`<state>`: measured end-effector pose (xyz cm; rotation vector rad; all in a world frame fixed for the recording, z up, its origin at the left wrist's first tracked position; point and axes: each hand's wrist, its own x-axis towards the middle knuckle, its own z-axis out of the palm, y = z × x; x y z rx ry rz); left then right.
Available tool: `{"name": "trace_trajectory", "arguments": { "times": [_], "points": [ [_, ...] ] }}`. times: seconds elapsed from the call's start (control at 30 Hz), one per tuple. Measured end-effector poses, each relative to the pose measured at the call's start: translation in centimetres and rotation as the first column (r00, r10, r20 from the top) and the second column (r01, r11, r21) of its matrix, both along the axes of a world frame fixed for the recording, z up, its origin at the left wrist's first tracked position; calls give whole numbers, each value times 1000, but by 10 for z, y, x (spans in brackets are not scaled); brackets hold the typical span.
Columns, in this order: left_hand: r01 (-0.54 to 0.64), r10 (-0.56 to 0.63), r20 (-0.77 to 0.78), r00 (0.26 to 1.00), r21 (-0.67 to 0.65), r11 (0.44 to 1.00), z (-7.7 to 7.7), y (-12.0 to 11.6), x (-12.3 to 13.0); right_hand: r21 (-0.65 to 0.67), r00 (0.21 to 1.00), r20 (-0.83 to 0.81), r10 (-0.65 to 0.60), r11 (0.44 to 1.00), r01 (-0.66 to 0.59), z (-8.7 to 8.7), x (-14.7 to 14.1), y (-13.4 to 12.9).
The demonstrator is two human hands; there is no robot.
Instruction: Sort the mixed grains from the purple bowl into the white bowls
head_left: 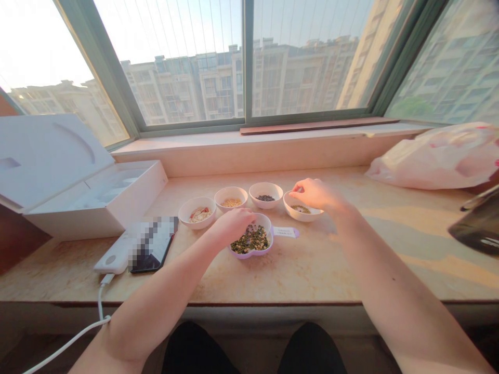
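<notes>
My left hand [236, 224] reaches over a lobed bowl with a purple rim [253, 254] and a handle with a white label [286, 232]. Mixed green, tan and dark beans [252, 240] lie in that bowl. The left fingers are bent together at its far side; whatever is between them is hidden. My right hand [315, 193] is pinched over the rim of a small white bowl [304, 216] with greenish beans [301, 209] in it. What the pinch holds is too small to make out.
Three more white bowls stand behind: one with pale and reddish pieces [200, 214], one with yellowish grains [232, 202], one with dark beans [265, 198]. At left are an open white box [128, 200], a phone [156, 249] and a cabled power bank [113, 257]. A plastic bag [436, 158] lies right.
</notes>
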<state>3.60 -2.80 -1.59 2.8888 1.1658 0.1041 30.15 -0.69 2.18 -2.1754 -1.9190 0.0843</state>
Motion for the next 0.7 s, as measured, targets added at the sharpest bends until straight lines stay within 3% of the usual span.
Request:
{"name": "trace_trajectory", "arguments": {
  "times": [0.17, 0.27, 0.33, 0.53, 0.6, 0.7],
  "points": [
    [-49, 44, 229, 972, 17, 999, 10, 9, -11, 51, 997, -28, 70, 996, -69, 0, -14, -5],
    [-149, 120, 368, 922, 53, 987, 16, 21, -22, 93, 966, -116, 232, 971, -222, 1, -28, -15],
    [-251, 206, 410, 889, 58, 966, 18, 29, -30, 122, 909, -181, 376, 926, -358, 0, -41, -23],
    [-354, 312, 390, 866, 39, 935, 13, 41, -39, 107, 695, -313, 647, 751, -652, -18, -82, -34],
    [-362, 328, 364, 872, 28, 932, 12, 41, -40, 66, 664, -298, 686, 709, -702, -25, -91, -35],
    [-379, 351, 337, 874, 21, 925, 13, 39, -39, 11, 664, -253, 703, 689, -725, -31, -99, -34]
  ]
}}
